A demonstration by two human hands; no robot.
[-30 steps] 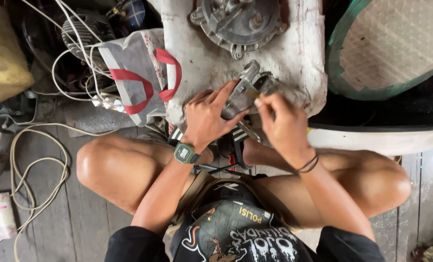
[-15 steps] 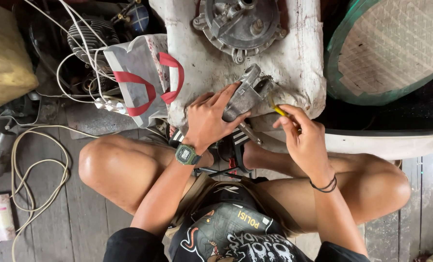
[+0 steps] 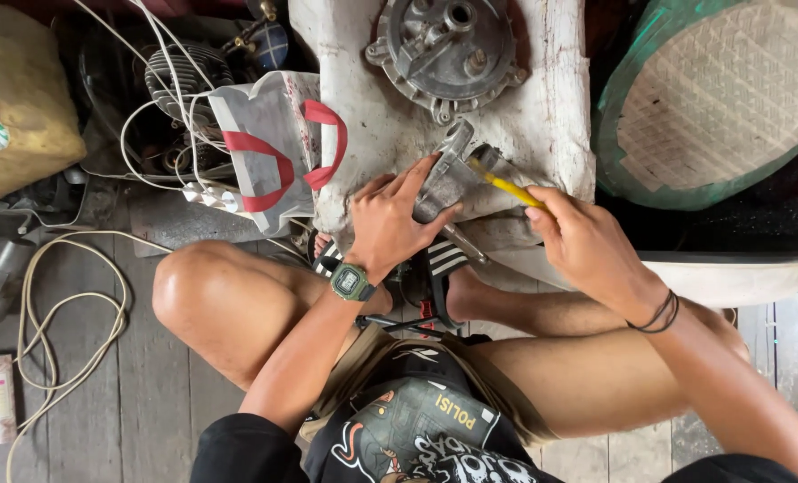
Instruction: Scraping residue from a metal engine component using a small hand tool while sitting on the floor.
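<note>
1. Your left hand lay flat over a small grey metal part on the worn white block. Its fingers were spread, and the thumb pressed against the part's lower edge.
2. The metal part sat just beyond and partly under those fingers, tilted, with its upper end pointing toward the round grey motor housing farther up the block.
3. Your right hand pinched a yellow-handled tool between thumb and fingers. The tool's tip touched the metal part just right of your left fingertips.
4. A green watch sat on your left wrist and dark bands on your right.
5. A grey bag with red handles lay just left of the block, with white cables on the plank floor.
</note>
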